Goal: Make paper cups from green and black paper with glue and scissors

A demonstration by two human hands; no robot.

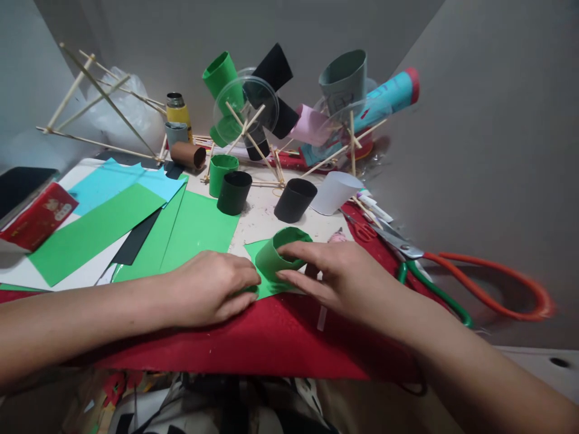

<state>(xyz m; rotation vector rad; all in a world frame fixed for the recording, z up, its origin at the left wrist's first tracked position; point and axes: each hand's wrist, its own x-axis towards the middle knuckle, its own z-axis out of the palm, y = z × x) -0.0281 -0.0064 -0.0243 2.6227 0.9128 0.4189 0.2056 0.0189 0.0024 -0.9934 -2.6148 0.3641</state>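
Observation:
A green paper tube (275, 256) stands tilted on a small green paper piece (274, 290) near the table's front edge. My right hand (337, 271) grips the tube's right side, with fingers inside the rim and the thumb outside. To its left, my left hand (226, 288) is closed with curled fingertips at the left edge of the green paper piece; its grip is partly hidden. Behind them stand two black paper tubes (295, 200), a white paper tube (336, 193) and another green tube (223, 175).
Coloured paper sheets (199, 226) lie on the left beside a red box (38, 217). Large orange-handled scissors (497, 283) lie at right. Behind are a stick frame with a clear disc (246, 108) bearing tubes, a yellow bottle (178, 114) and a blue roll (389, 99).

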